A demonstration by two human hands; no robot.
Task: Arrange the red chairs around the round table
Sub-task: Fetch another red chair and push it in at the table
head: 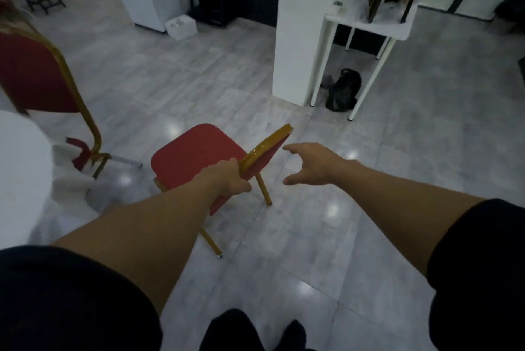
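Left hand (227, 177) clamped on gold backrest frame of red chair (196, 151), seat just beyond knuckles. Right hand (309, 164) spread, empty, just right of backrest top. Second red chair (34, 75) far left, beside white-draped tabletop (20, 169).

L hand (227, 177) grips red chair (196, 151) backrest; R hand (312, 164) open, beside it.

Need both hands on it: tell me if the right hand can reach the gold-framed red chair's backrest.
Probably yes: the right hand is open beside the backrest, nothing between.
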